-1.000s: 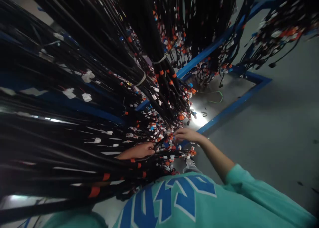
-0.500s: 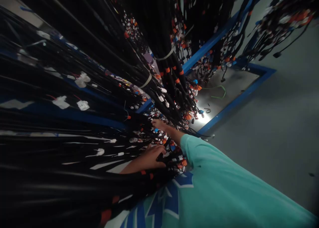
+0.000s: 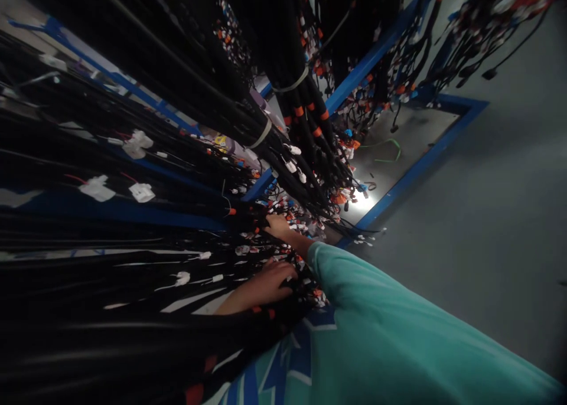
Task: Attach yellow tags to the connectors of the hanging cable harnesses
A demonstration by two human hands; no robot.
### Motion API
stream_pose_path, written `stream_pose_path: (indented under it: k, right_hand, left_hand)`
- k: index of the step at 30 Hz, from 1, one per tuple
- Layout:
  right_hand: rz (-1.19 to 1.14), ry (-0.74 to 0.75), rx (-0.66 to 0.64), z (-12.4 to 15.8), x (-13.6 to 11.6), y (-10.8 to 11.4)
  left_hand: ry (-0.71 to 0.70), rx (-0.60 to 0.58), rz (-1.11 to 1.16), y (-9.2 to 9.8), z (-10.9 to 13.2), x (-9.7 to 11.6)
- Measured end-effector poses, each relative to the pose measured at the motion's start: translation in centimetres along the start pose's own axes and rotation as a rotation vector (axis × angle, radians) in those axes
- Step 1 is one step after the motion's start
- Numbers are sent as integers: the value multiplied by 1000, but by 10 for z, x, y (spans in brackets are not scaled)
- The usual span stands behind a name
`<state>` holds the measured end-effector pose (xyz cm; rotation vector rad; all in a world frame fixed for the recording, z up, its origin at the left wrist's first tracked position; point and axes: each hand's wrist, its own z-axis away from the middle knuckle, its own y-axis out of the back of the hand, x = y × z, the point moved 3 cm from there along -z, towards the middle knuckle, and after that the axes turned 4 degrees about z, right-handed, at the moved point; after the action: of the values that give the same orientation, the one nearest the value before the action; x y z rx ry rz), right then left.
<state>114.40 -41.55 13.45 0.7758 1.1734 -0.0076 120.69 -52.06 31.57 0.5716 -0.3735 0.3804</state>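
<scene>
Long black wire harnesses [image 3: 88, 334] run toward a dense cluster of white, orange and blue connectors. My right hand [image 3: 278, 227], in a teal sleeve, reaches into this cluster. Its fingers are bent closed against the dark cable ends; what lies in them is hidden. Nearer to my body, my left hand [image 3: 266, 284] comes through the harnesses from the left. Its thumb stands apart from its curved fingers, with dark wires close to the fingertips. I see no item gripped in it. White connectors [image 3: 181, 278] hang on thin wires left of my left hand.
Thick harness bundles tied with a pale band [image 3: 261, 134] hang ahead of my hands. A blue metal frame [image 3: 367, 74] crosses behind them, and a blue-edged base [image 3: 425, 163] lies on the right. A green strap loop [image 3: 390, 150] rests on that base. Grey floor [image 3: 496, 234] extends beyond.
My right hand has shifted slightly left and down, its forearm more covered by the sleeve. My left hand is nearly where it was. The view has tilted a little.
</scene>
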Motion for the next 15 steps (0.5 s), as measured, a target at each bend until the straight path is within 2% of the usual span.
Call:
stream_pose_path:
  k: [4,9,12,15]
  right_hand:
    - [38,3,-28,34,5,11]
    - [61,18,-89,88,15,31]
    - [114,3,-94,120,16,61]
    - [185,-45,-18,158,4,107]
  left_hand:
    - [-59,-73,6,1,-2,8]
    - [-138,-126,13,-4,-6,7]
    - [-147,-132,10,-6,-6,10]
    - [-141,-128,18,-9,-7,19]
